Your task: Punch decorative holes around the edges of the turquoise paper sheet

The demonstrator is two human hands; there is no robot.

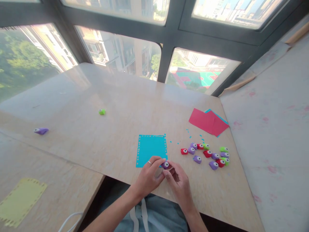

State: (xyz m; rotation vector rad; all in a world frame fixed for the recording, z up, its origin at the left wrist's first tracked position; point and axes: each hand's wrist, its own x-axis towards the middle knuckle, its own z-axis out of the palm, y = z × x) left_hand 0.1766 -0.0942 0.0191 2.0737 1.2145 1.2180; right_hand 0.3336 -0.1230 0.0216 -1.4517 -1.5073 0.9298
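A square of blue paper (152, 149) lies on the table in front of me, with small cut-outs along its left, top and right edges. At its lower right corner is a small purple craft punch (165, 164) with a white, eye-like button. My left hand (150, 175), wearing a ring, closes on the punch from the left, its fingertips on the paper's corner side. From the right, my right hand (179, 183) pinches the same punch between thumb and fingers. The hands partly cover the punch and the paper's lower right corner.
Several red, purple and green punches (207, 153) cluster to the right, near blue paper bits. Red paper sheets (204, 121) lie behind them. A green punch (102, 111), a purple punch (41, 131) and yellow punched paper (23, 200) are on the left. Windows border the table.
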